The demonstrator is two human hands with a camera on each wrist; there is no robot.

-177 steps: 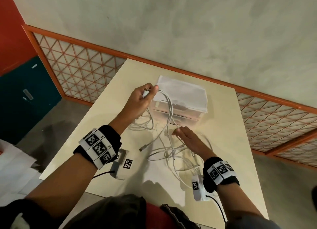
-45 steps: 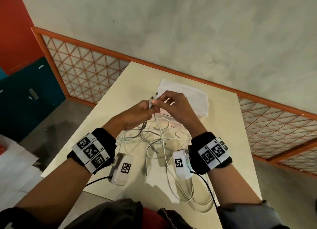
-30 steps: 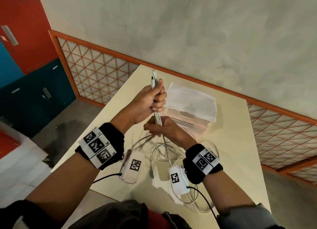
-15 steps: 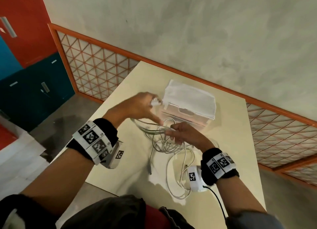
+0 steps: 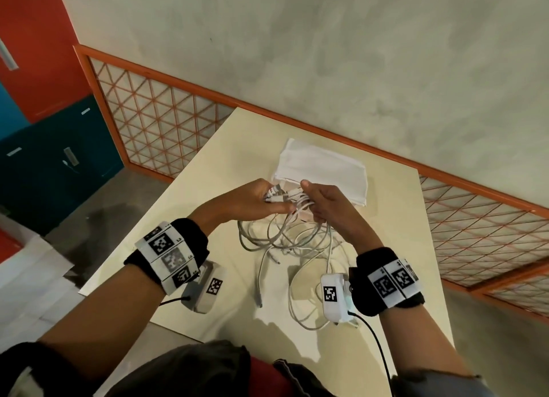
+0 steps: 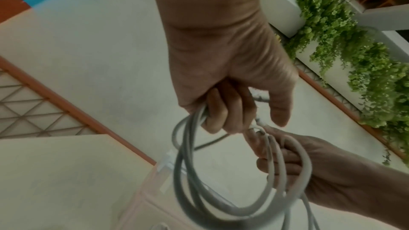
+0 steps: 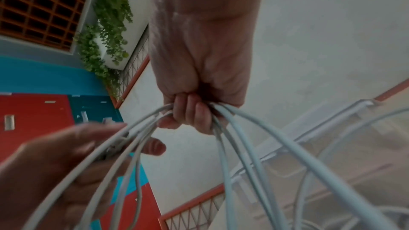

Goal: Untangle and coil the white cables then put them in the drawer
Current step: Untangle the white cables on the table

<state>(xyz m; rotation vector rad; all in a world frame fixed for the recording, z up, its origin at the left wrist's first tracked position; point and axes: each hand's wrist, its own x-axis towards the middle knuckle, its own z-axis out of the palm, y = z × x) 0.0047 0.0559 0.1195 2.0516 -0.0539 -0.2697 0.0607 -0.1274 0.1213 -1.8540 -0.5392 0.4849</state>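
Several loops of white cable (image 5: 285, 236) hang between my hands above the table (image 5: 225, 147). My left hand (image 5: 252, 200) grips the loops and the plug ends; its curled fingers (image 6: 221, 111) close round the strands. My right hand (image 5: 323, 203) clutches the same bundle of cables (image 7: 243, 137) in its fist, close beside the left. More white cable (image 5: 297, 295) lies loose on the table below. The clear drawer box (image 5: 323, 170), white on top, stands just behind my hands.
The table's near edge (image 5: 178, 328) sits close to my body. An orange-framed lattice railing (image 5: 154, 114) runs behind the table under a grey wall. Red and teal cabinets (image 5: 44, 159) stand at the left.
My hands have come together and risen slightly; the left now meets the right at the bundle, with loops gathered between them. Earlier the left held the cable ends up high.
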